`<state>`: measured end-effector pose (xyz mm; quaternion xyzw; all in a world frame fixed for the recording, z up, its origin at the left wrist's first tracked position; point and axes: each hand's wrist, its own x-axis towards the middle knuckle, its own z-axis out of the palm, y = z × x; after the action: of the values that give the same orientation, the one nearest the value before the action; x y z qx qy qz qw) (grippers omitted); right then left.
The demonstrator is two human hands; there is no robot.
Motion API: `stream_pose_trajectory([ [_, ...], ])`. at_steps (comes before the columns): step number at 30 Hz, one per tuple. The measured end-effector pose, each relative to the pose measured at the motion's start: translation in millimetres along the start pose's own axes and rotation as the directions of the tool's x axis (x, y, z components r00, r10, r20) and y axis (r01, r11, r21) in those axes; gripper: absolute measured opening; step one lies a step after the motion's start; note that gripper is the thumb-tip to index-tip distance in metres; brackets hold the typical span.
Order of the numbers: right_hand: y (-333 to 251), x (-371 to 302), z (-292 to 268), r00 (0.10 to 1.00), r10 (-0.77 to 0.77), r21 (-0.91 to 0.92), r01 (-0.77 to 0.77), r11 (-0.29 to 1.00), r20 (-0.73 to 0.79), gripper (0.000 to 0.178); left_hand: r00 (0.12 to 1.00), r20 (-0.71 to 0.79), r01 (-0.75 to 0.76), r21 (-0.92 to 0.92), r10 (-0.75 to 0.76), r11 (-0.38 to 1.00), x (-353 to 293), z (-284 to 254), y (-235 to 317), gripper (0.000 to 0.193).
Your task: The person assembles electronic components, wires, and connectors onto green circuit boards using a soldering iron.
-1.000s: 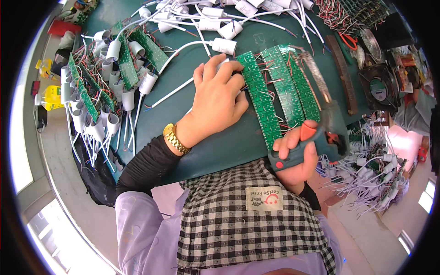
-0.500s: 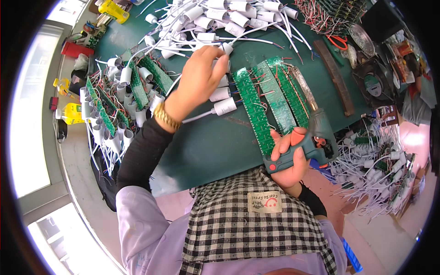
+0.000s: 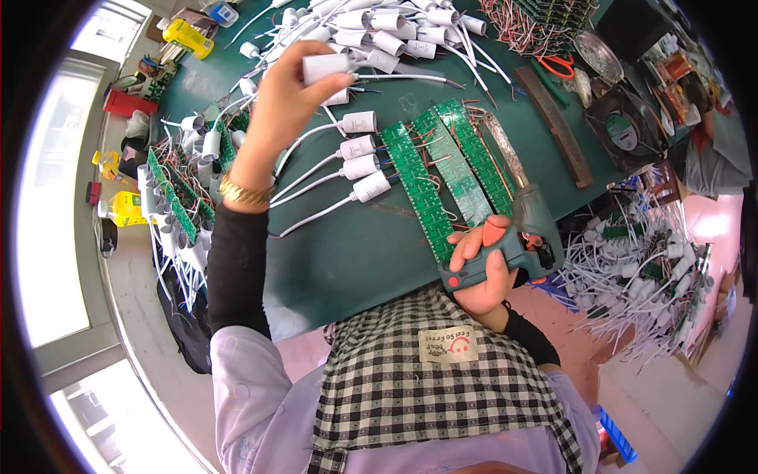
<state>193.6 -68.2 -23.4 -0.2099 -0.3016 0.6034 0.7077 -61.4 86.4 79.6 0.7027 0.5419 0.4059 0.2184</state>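
Note:
My left hand (image 3: 282,103) is closed around a white cylindrical housing (image 3: 325,68), raised at the near edge of the pile. My right hand (image 3: 485,276) grips a teal soldering gun (image 3: 538,225) with an orange trigger; its metal tip end points away from me, beside the boards. Three green circuit board strips lie side by side: a left strip (image 3: 418,193), a middle strip (image 3: 458,178) and a right strip (image 3: 479,154). Along the left strip lie several white housings with cables, the nearest housing (image 3: 371,187) with its wires reaching toward that board.
A heap of white housings (image 3: 387,41) covers the far table. At left stands a cluster of boards with housings (image 3: 178,197). A dark bar (image 3: 557,130), orange-handled scissors (image 3: 557,66) and a fan (image 3: 628,130) lie at right. More cabled housings (image 3: 643,261) fill the lower right.
My left hand has moved left and away from the boards, with a white housing now plainly in its fingers. My right hand keeps its grip on the soldering gun. The whole view has shifted slightly.

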Motion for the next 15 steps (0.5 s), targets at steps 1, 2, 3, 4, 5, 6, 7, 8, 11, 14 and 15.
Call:
stream_pose_trajectory([
  [1,1,1,-1,1.0,-0.015,-0.005,0.015,1.0,0.002,0.042,1.0,-0.003,0.008,-0.124,-0.009,0.992,-9,-9,3,0.036],
  [2,1,2,-2,1.0,-0.029,-0.01,0.029,1.0,0.002,0.042,0.994,-0.094,0.03,-0.201,-0.05,0.979,-17,-17,-3,0.035],
  [3,2,3,-1,1.0,-0.025,-0.011,0.025,1.0,0.001,0.042,0.977,-0.187,0.048,-0.272,-0.102,0.961,-27,-28,-9,0.033],
  [4,2,2,-2,0.999,-0.031,-0.013,0.031,0.999,0.009,0.042,0.958,-0.217,0.022,-0.599,-0.188,0.8,-36,-36,-10,0.031],
  [5,2,3,-2,0.999,-0.038,-0.017,0.038,0.999,0.016,0.042,0.988,-0.131,-0.064,-0.828,-0.081,0.557,-41,-51,-24,0.035],
  [6,3,2,-2,0.999,-0.027,-0.019,0.028,0.999,0.02,0.042,0.989,-0.137,-0.088,-0.838,-0.052,0.539,-48,-56,-20,0.035],
  [7,3,2,-2,1.0,-0.022,-0.025,0.022,0.999,0.005,0.042,0.99,-0.138,-0.108,-0.85,-0.02,0.516,-52,-61,-11,0.036],
  [8,3,2,-3,1.0,-0.027,-0.032,0.027,0.999,0.011,0.042,0.996,-0.088,-0.074,-0.837,0.0,0.542,-56,-64,-6,0.034],
  [11,2,3,-3,0.999,-0.028,-0.052,0.03,0.998,0.024,0.041,0.981,0.177,0.191,-0.824,-0.077,0.533,-68,-78,-2,0.034],
  [14,2,5,-2,0.999,-0.037,-0.081,0.039,0.996,0.029,0.041,0.952,0.214,0.302,-0.781,-0.221,0.547,-78,-72,-4,0.038],
  [15,2,4,-2,0.999,-0.042,-0.085,0.044,0.995,0.02,0.04,0.951,0.216,0.305,-0.781,-0.223,0.545,-80,-72,-9,0.038],
])
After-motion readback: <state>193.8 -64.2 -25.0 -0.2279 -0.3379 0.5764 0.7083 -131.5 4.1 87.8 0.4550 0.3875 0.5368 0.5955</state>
